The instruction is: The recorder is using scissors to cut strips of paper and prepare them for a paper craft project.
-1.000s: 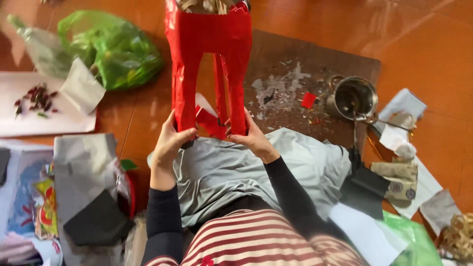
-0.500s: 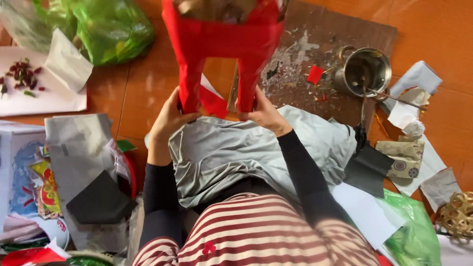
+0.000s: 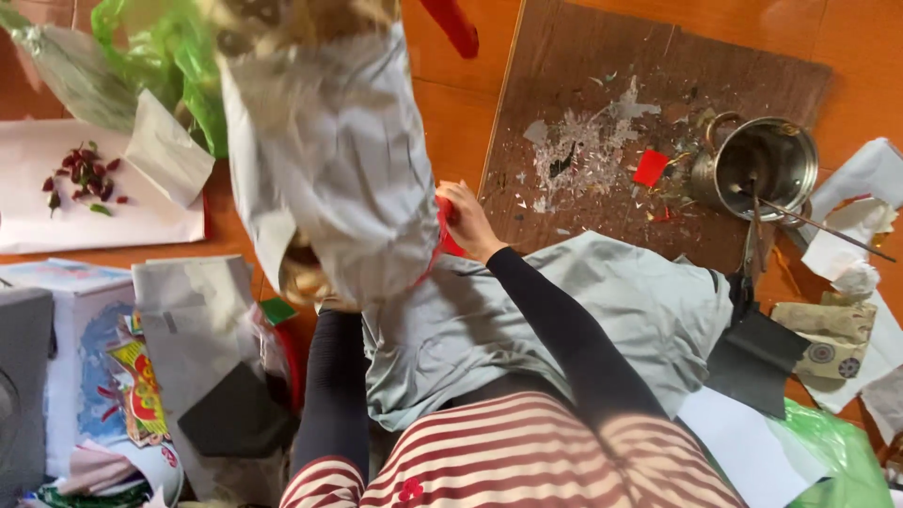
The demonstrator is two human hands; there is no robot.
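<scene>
My right hand (image 3: pixel 467 218) pinches the red edge (image 3: pixel 445 229) of a grey paper form (image 3: pixel 324 160), which is tilted up over my lap and fills the upper left. I cannot see my left hand behind it. A metal pot (image 3: pixel 764 165) sits on the scrap-strewn board (image 3: pixel 658 85) to the right.

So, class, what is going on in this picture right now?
A person seated on the floor holds up a large grey paper-covered form with red paper edging. The right hand grips its lower edge; the left hand is hidden behind it. Grey paper sheets lie across the lap, and a metal pot stands on a scrap-strewn brown board.
</scene>
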